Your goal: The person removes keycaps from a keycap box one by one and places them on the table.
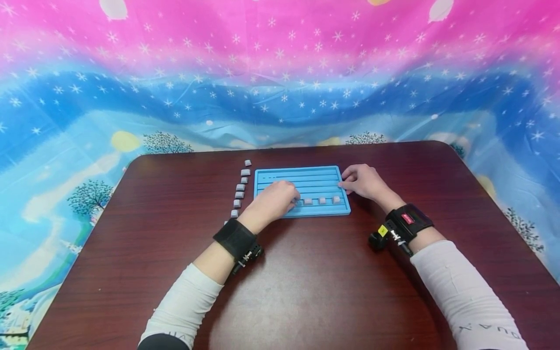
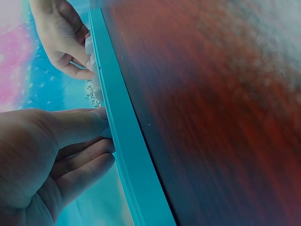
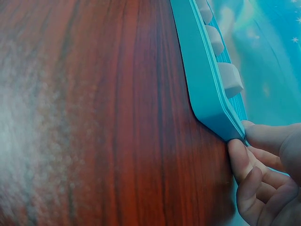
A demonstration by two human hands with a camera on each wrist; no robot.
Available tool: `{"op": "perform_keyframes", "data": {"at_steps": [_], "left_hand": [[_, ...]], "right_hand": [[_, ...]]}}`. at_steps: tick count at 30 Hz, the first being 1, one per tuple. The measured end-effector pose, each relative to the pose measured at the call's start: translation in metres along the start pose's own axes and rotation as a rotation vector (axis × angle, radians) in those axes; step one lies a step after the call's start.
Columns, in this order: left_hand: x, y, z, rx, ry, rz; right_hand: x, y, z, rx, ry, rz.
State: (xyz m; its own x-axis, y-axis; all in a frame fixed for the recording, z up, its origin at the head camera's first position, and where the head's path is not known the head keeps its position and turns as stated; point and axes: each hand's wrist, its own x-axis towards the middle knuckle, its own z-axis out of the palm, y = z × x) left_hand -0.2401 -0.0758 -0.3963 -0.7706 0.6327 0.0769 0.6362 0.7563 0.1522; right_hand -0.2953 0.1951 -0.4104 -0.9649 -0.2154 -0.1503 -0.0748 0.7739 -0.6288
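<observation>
A light-blue tray (image 1: 323, 211) with raised ridges lies on the table. Three pale grey keycaps (image 1: 322, 200) stand spaced out along its near right part. My left hand (image 1: 273, 200) reaches over the tray's near side, left of these keycaps. Its thumb and fingertips pinch a small pale keycap (image 2: 106, 132), mostly hidden by the fingers. At the tray's right edge, my right hand (image 1: 366, 182) grips the rim between thumb and fingers. The right wrist view shows the nearest keycap (image 3: 230, 79) sitting not far from that gripped corner.
Left of the tray, several more grey keycaps (image 1: 240, 187) form a slanting column on the brown table (image 1: 315, 282). The lowest ones are partly hidden by my left forearm. A patterned pink and blue cloth (image 1: 280, 87) hangs behind the table.
</observation>
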Motion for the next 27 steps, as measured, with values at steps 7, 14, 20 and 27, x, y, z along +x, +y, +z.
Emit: {"op": "perform_keyframes", "data": {"at_steps": [7,14,20,27], "left_hand": [[-0.003,0.0,-0.004,-0.011,-0.005,0.002],[-0.009,-0.001,-0.01,-0.02,-0.012,0.003],[-0.014,-0.004,-0.014,-0.03,0.003,0.022],[-0.019,-0.006,-0.019,-0.005,0.013,0.038]], "right_hand": [[-0.001,0.0,0.0,0.001,0.001,-0.001],[-0.001,0.0,0.001,0.003,0.006,0.004],[0.0,0.0,0.001,0.008,0.007,0.005],[0.001,0.0,0.001,0.007,0.004,0.002]]}}
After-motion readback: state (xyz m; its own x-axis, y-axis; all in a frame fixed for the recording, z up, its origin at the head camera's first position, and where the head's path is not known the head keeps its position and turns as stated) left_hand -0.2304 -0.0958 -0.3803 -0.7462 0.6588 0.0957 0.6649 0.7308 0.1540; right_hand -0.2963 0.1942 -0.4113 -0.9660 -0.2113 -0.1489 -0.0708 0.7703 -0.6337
